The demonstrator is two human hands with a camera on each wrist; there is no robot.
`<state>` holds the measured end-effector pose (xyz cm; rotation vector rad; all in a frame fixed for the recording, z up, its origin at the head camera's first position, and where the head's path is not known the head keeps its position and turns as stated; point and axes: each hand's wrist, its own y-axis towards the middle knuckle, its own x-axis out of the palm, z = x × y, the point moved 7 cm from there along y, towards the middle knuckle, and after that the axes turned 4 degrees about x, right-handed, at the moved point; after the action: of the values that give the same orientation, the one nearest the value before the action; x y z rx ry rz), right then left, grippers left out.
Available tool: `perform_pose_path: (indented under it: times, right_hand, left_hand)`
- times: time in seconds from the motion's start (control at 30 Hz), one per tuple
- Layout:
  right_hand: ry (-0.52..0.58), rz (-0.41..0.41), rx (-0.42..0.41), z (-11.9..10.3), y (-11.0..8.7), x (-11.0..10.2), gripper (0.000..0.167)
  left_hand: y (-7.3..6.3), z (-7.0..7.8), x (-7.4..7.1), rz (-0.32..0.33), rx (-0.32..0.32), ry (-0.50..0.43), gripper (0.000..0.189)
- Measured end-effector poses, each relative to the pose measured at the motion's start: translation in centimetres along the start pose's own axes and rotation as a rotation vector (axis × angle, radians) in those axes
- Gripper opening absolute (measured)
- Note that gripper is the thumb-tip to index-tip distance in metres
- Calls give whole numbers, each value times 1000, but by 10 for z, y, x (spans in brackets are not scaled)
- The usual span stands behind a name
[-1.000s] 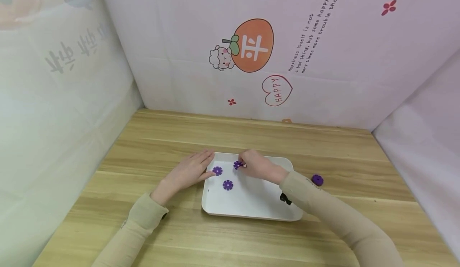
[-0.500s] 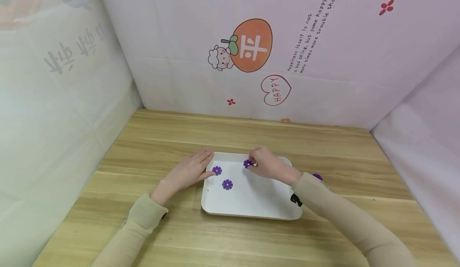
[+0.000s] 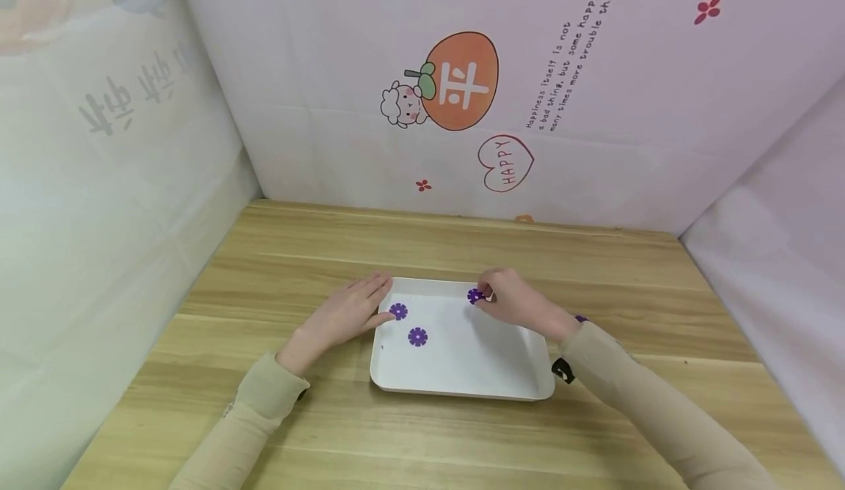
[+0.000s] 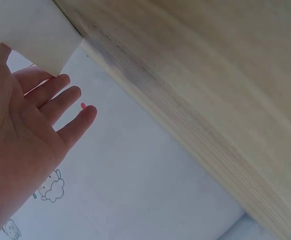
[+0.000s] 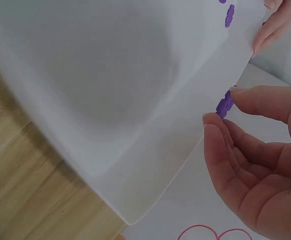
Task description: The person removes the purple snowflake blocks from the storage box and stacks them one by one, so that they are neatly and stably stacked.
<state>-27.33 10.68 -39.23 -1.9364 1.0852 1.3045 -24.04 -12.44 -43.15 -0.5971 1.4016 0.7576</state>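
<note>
In the head view a shallow white tray (image 3: 455,365) sits on the wooden table. My right hand (image 3: 518,301) pinches a purple notched plastic disc (image 3: 474,296) between thumb and fingers, by the tray's far side. The right wrist view shows that disc (image 5: 225,104) edge-on, close to the tray wall. Two similar discs lie flat in the left part of the tray, one disc (image 3: 398,312) near the left thumb and another disc (image 3: 417,337) nearer the front. My left hand (image 3: 346,310) rests with extended fingers against the tray's left far corner, its thumb reaching over the rim.
Right of the tray, a purple piece (image 3: 580,319) is mostly hidden behind the right wrist. A black item (image 3: 562,370) hangs at the right cuff. Printed white cloth (image 3: 370,160) walls off the back and both sides of the table (image 3: 396,446).
My right hand has moved right along the tray's far side, carrying the pinched disc. Its wrist now covers most of the purple piece outside the tray. The left hand stays put.
</note>
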Motion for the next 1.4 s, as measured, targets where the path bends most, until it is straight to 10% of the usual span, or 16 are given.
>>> perform_pose_path:
  times: [1.4]
  right_hand:
    - [-12, 70, 161, 74, -55, -35, 16]
  left_hand:
    - [0, 2, 2, 15, 5, 31, 67]
